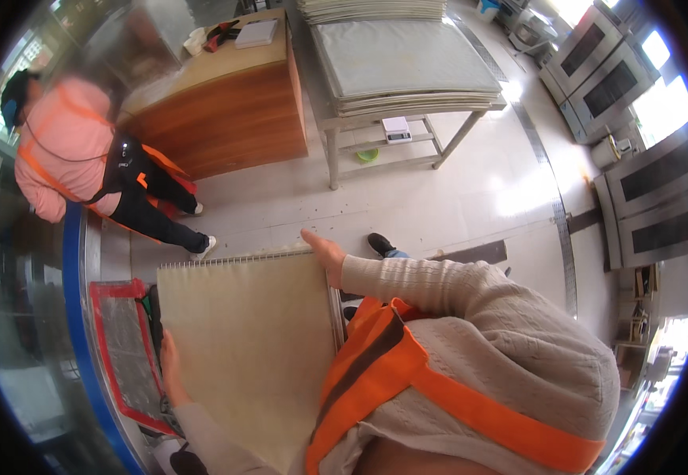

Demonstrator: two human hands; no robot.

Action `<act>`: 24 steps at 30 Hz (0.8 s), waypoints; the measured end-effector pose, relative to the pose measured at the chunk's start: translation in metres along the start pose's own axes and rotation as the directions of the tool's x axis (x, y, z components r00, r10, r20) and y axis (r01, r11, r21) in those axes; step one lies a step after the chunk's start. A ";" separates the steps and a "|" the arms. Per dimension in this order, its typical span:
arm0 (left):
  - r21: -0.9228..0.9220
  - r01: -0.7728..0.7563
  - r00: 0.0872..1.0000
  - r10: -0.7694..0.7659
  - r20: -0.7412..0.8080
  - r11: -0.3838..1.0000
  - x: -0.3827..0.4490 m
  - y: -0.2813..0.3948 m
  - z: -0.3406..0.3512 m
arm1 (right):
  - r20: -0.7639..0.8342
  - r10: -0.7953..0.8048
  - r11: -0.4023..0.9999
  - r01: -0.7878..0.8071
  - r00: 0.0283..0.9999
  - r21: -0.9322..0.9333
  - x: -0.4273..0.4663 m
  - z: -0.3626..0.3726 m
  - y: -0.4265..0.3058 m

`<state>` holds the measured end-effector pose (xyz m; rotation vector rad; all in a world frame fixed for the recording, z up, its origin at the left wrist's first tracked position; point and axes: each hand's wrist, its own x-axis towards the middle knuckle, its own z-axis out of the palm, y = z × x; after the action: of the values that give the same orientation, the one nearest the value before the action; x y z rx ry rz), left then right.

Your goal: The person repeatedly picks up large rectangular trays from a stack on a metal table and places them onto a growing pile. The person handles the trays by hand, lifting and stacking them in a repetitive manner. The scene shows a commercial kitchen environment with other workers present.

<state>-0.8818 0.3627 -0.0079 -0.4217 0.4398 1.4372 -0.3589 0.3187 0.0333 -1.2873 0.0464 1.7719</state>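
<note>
A rectangular tray [246, 344] with a smooth cream-coloured surface lies flat in front of my body. Thin wire-like ribs line its far short edge. My left hand [174, 369] rests along its left edge, fingers extended. At the upper right corner, my right hand [326, 255] touches the edge with its thumb side up. Both hands bracket the tray from opposite sides. Whether the fingers curl under it is hidden. Below the right edge, thin layered rims show; what supports the tray is out of sight.
A red-edged grey panel [130, 350] stands left of the tray, beside a blue-edged counter [76, 249]. A person [70, 142] leans over that counter. Beyond are a wooden worktable [219, 113] and a metal table [335, 151] stacked with flat trays [403, 56]. Steel ovens [647, 202] line the right.
</note>
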 end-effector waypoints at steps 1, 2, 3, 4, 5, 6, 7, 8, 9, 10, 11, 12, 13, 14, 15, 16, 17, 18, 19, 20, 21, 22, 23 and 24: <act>-0.001 -0.015 1.000 0.015 0.018 1.000 -0.001 0.007 0.002 | -0.009 -0.002 1.000 0.002 1.000 -0.019 0.001 0.001 0.000; 0.738 -0.155 0.988 0.102 0.118 0.656 -0.004 0.009 0.004 | -0.040 0.018 0.999 -0.019 0.999 -0.034 0.000 0.003 0.000; 0.962 -0.238 0.965 0.080 0.249 -0.133 -0.008 0.010 0.007 | -0.074 -0.008 0.997 0.002 0.997 -0.083 -0.002 0.005 0.001; 0.837 -0.215 0.956 0.064 0.285 -0.504 -0.012 0.007 0.009 | -0.128 -0.011 0.992 -0.005 0.992 -0.128 -0.005 0.007 0.001; 0.584 -0.156 0.946 0.049 0.320 -0.797 -0.016 0.003 0.012 | -0.166 -0.035 0.986 0.007 0.985 -0.168 -0.009 0.008 0.001; 0.645 -0.104 0.940 0.137 0.313 -0.757 -0.022 -0.006 0.010 | -0.143 0.004 0.983 -0.030 0.990 -0.179 -0.013 0.009 0.000; 0.704 -0.057 0.927 0.225 0.301 -0.708 -0.026 -0.016 0.009 | -0.105 0.021 0.981 -0.041 0.994 -0.187 -0.017 0.009 -0.003; 0.672 -0.041 0.912 0.247 0.327 -0.739 -0.024 -0.022 0.015 | -0.071 0.062 0.977 -0.075 0.996 -0.199 -0.019 0.007 -0.008; 0.640 -0.020 0.896 0.270 0.352 -0.768 -0.021 -0.031 0.025 | -0.049 0.088 0.970 -0.097 0.995 -0.225 -0.020 0.001 -0.018; 0.611 0.005 0.877 0.297 0.378 -0.792 -0.015 -0.042 0.035 | -0.032 0.141 0.955 -0.145 0.989 -0.260 -0.018 -0.009 -0.032; 0.581 0.034 0.856 0.324 0.403 -0.813 -0.007 -0.054 0.049 | -0.011 0.199 0.933 -0.193 0.980 -0.305 -0.015 -0.021 -0.049; 0.552 0.067 0.832 0.352 0.429 -0.831 0.000 -0.070 0.063 | -0.027 0.136 0.891 -0.134 0.990 -0.433 -0.005 -0.040 -0.077; 0.524 0.104 0.805 0.381 0.455 -0.846 0.003 -0.092 0.079 | -0.001 0.058 0.823 -0.048 0.998 -0.566 0.005 -0.069 -0.110; 0.527 -0.021 0.769 0.323 0.552 -0.850 0.012 -0.117 0.102 | -0.003 -0.181 0.796 0.145 0.983 -0.588 0.015 -0.103 -0.146; 0.512 -0.158 0.709 0.263 0.654 -0.845 0.027 -0.153 0.125 | -0.034 -0.384 0.803 0.315 0.923 -0.505 0.027 -0.138 -0.181; 0.484 -0.206 0.703 0.215 0.678 -0.851 0.047 -0.197 0.145 | 0.031 -0.568 0.656 0.476 0.822 -0.585 0.038 -0.184 -0.228; 0.453 -0.260 0.687 0.166 0.708 -0.853 0.067 -0.246 0.163 | -0.028 -0.697 0.582 0.543 0.716 -0.605 0.048 -0.231 -0.274; 0.478 -0.368 0.705 0.095 0.703 -0.798 0.092 -0.303 0.174 | -0.083 -0.786 0.573 0.671 0.613 -0.471 0.057 -0.277 -0.317; 0.490 -0.528 0.687 -0.009 0.727 -0.694 0.118 -0.363 0.180 | -0.127 -0.853 0.488 0.686 0.507 -0.539 0.063 -0.325 -0.361; 0.585 -0.562 0.734 -0.027 0.679 -0.585 0.146 -0.423 0.186 | -0.168 -0.906 0.385 0.589 0.389 -0.710 0.069 -0.372 -0.405; 0.538 -0.568 0.739 -0.099 0.666 -0.623 0.168 -0.475 0.190 | -0.259 -0.901 0.403 0.450 0.348 -0.797 0.072 -0.416 -0.449; 0.473 -0.604 0.720 -0.185 0.668 -0.642 0.193 -0.525 0.193 | -0.032 -0.999 0.032 -0.011 0.016 -0.999 0.080 -0.451 -0.479; 0.497 -0.579 0.761 -0.209 0.614 -0.647 0.215 -0.571 0.193 | -0.202 -0.979 0.203 -0.061 -0.024 -0.977 0.083 -0.486 -0.505; 0.492 -0.532 0.809 -0.243 0.534 -0.689 0.236 -0.608 0.195 | -0.242 -0.970 0.234 -0.155 0.036 -0.960 0.081 -0.516 -0.530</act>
<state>-0.2495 0.6108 0.0409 2.0015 1.4053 0.6183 0.3765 0.4172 -0.0242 -2.5086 -0.7463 -0.2363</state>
